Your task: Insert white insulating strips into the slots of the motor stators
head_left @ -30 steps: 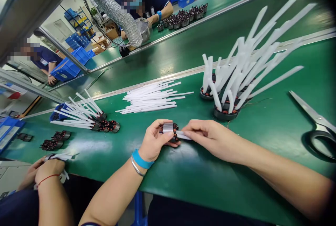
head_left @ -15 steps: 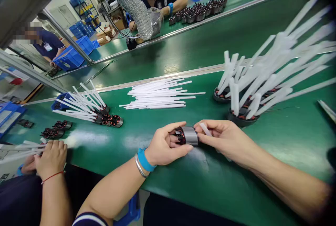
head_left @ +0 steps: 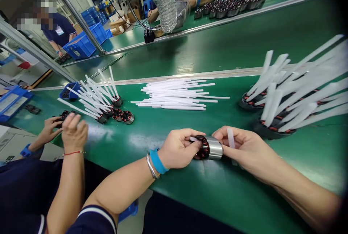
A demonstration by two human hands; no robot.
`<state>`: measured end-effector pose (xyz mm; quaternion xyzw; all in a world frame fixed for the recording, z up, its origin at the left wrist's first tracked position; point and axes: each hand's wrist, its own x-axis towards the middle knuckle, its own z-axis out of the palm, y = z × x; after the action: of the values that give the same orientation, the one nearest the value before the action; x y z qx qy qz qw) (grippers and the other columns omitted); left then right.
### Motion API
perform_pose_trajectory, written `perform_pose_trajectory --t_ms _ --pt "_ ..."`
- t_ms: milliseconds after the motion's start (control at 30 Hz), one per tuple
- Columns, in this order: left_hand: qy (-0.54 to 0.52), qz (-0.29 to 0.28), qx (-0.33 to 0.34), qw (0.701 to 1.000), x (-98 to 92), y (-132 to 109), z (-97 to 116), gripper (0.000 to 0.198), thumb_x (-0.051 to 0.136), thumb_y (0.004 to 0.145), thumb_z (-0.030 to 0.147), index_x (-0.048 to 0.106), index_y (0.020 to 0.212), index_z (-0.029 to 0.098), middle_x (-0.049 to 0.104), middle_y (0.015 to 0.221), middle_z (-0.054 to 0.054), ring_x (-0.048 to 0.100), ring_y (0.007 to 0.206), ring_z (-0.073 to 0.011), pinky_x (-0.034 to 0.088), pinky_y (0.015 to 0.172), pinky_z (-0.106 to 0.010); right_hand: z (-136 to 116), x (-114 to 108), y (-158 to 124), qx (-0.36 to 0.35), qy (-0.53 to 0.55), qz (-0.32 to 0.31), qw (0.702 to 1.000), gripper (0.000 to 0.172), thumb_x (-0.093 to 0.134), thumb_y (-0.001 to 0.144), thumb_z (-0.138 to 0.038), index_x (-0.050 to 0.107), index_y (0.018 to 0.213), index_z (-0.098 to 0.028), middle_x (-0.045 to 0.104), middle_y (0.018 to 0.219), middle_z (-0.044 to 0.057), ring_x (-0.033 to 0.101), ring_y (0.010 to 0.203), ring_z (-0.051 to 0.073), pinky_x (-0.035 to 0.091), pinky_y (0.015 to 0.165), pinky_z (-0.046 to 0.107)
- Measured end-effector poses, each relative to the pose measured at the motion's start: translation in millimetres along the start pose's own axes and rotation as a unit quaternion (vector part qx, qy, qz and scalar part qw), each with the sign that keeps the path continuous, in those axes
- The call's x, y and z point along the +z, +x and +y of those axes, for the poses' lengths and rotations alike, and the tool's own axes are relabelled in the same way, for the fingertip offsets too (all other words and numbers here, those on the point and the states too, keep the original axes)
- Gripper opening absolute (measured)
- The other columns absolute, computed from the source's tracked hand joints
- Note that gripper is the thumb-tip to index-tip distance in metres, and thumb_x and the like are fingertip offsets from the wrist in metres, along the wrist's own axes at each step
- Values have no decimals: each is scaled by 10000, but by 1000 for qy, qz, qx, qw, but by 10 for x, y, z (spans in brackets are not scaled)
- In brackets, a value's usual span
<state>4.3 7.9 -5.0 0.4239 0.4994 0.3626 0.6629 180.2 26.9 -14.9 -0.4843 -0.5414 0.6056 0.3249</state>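
Note:
A motor stator with a silvery outer ring and dark, red-wired ends lies on its side between my hands, just above the green bench. My left hand is closed on its left end, thumb and fingers at the windings. A small white tip pokes out by those fingers. At the stator's right end, my right hand pinches with thumb and forefinger. A white strip stands up between the right hand's fingers. What the right fingertips do behind the ring is hidden.
Loose white strips lie beyond my hands. Stators bristling with strips stand at right and left. A co-worker's hand works at far left. Past the metal rail, another person sits near many stators.
My left fingers have shifted from the stator's side onto its winding end. The ring has tilted slightly. The neighbouring co-worker's hands have moved from strips to a dark stator. The whole view has shifted.

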Motion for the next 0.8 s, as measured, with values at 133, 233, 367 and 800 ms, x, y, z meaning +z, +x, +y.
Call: perform_pose_trajectory --t_ms 133,233,367,800 --pt "-9 -19 15 1000 -5 -2 42 246 600 662 44 663 898 76 640 715 -36 600 605 -86 495 585 -186 22 -4 -21 -40 -86 27 995 313 723 597 -495 668 695 -203 564 545 -6 473 507 129 385 475 249" --pt "-7 -21 27 999 -15 -9 63 211 617 624 40 630 831 77 617 655 -15 557 532 -59 448 516 -158 18 -5 -59 -75 -130 48 988 261 654 622 -453 679 714 -211 614 603 12 516 532 147 411 492 261" --pt "-23 -25 42 999 -26 -17 43 233 679 555 70 592 770 94 603 618 1 537 506 -53 424 487 -154 33 -25 -107 -98 -164 35 981 250 600 688 -439 689 765 -219 644 641 28 583 593 192 420 498 279" --pt "-78 -82 9 994 -10 -29 42 487 862 510 378 552 781 117 615 581 -1 623 484 -144 546 521 -291 -127 -61 -76 -66 -24 -19 997 484 737 601 -652 605 541 -189 629 627 50 516 561 140 403 514 261"
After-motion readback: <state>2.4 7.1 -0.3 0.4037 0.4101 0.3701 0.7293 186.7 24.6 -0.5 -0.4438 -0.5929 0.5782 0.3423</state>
